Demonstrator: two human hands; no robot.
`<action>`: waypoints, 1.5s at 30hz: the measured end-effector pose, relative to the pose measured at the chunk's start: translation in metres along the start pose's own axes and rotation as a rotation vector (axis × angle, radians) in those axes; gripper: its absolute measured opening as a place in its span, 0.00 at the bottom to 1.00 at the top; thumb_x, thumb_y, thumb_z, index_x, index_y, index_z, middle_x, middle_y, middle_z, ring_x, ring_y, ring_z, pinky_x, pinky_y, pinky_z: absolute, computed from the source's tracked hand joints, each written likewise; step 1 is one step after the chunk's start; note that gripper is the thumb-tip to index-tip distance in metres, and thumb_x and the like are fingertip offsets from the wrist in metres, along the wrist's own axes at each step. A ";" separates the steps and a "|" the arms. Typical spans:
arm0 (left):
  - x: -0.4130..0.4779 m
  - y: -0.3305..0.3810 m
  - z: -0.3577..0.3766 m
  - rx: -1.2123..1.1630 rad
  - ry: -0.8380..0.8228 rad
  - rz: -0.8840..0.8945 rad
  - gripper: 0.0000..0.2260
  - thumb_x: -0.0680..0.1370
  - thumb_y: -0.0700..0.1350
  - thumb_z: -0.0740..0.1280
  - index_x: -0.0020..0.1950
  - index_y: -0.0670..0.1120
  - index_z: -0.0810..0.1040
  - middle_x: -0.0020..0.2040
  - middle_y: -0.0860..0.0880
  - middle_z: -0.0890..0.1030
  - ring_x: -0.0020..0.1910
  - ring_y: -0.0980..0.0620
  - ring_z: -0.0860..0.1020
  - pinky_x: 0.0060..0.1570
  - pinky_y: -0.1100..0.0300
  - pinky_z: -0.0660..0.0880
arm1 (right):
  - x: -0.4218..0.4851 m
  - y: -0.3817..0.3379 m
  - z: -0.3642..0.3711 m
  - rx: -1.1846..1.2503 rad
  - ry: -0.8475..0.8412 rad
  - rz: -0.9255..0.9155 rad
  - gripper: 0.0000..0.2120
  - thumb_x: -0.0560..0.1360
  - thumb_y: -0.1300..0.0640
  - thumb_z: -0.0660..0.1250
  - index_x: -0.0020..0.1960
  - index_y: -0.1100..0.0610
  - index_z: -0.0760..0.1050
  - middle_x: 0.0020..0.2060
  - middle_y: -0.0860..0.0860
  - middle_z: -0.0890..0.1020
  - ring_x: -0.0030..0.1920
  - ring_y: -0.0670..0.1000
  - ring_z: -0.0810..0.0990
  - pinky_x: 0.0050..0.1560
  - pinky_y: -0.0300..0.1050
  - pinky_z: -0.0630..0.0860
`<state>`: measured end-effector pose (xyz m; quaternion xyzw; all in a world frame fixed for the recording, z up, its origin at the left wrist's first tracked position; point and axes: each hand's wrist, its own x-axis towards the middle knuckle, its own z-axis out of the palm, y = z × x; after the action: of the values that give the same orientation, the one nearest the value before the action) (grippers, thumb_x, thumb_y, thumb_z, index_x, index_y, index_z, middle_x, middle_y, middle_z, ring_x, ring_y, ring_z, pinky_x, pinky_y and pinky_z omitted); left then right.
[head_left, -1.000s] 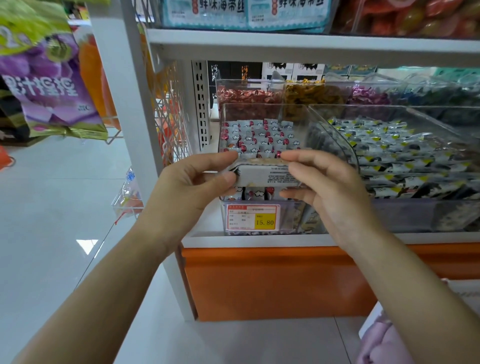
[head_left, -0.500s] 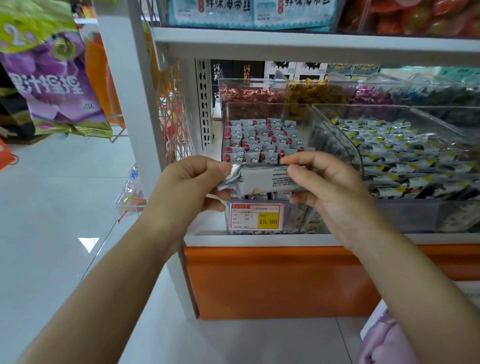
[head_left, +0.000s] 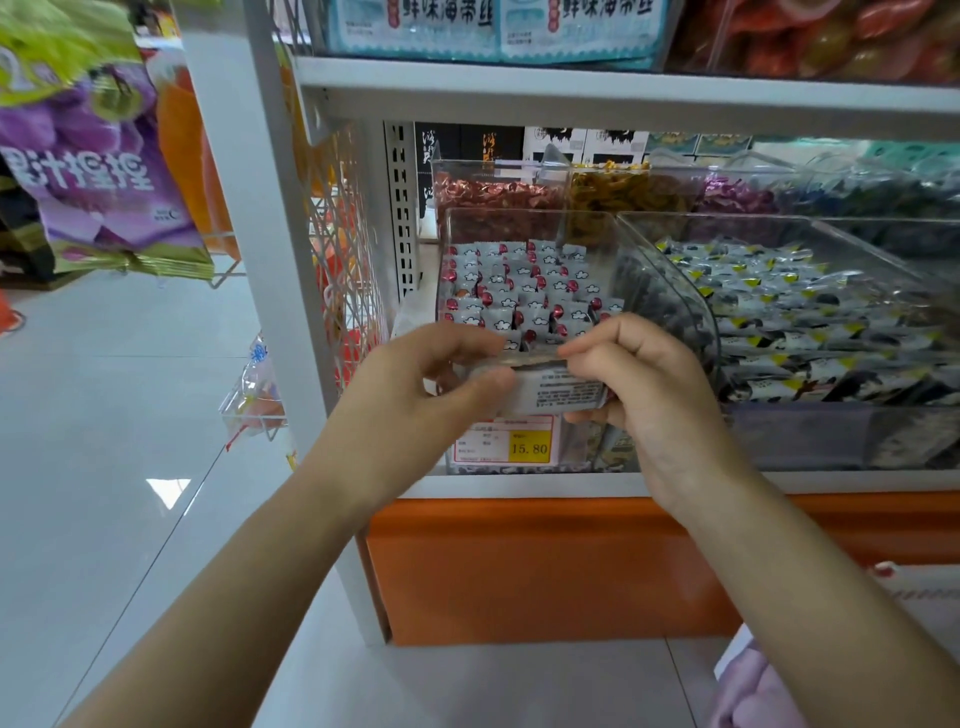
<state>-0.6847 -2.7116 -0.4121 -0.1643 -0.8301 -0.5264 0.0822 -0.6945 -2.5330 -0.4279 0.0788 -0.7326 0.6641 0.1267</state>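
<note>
Head view: shop shelf, clear candy bin (head_left: 662, 291) at the front. We see one grey snack packet (head_left: 563, 387) held just in front of the bin, above the bin's price tag (head_left: 506, 441). Left hand (head_left: 426, 400) pinches its left end. Right hand (head_left: 654, 395) clamps the right end, fingers curled. We judge the packet is in hand but not yet placed in the bin.

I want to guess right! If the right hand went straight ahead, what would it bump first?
Probably the clear bin of red-and-white sweets, right behind the snack packet the right hand holds, though depth is hard to judge.
</note>
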 end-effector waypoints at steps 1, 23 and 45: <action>0.000 0.000 0.001 0.025 0.004 0.007 0.07 0.74 0.49 0.67 0.51 0.57 0.79 0.45 0.56 0.80 0.42 0.62 0.75 0.36 0.72 0.73 | 0.000 0.000 0.001 -0.020 0.009 -0.003 0.04 0.66 0.54 0.66 0.34 0.50 0.78 0.35 0.46 0.80 0.43 0.50 0.79 0.42 0.52 0.78; 0.004 -0.002 -0.001 -0.191 0.009 -0.067 0.11 0.79 0.40 0.61 0.42 0.43 0.81 0.39 0.54 0.84 0.41 0.60 0.82 0.34 0.69 0.76 | 0.007 -0.010 -0.021 0.052 -0.357 0.164 0.10 0.66 0.54 0.68 0.43 0.57 0.81 0.38 0.54 0.85 0.36 0.57 0.83 0.30 0.41 0.80; 0.022 -0.008 0.005 0.085 0.257 0.022 0.13 0.80 0.52 0.55 0.45 0.49 0.76 0.38 0.52 0.78 0.34 0.62 0.75 0.32 0.66 0.70 | 0.012 -0.003 -0.006 0.112 -0.031 -0.072 0.07 0.74 0.63 0.68 0.49 0.53 0.79 0.39 0.49 0.85 0.38 0.49 0.83 0.39 0.41 0.81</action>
<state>-0.7075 -2.7059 -0.4140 -0.1010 -0.8326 -0.5065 0.2002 -0.7047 -2.5265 -0.4206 0.1222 -0.6927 0.6979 0.1345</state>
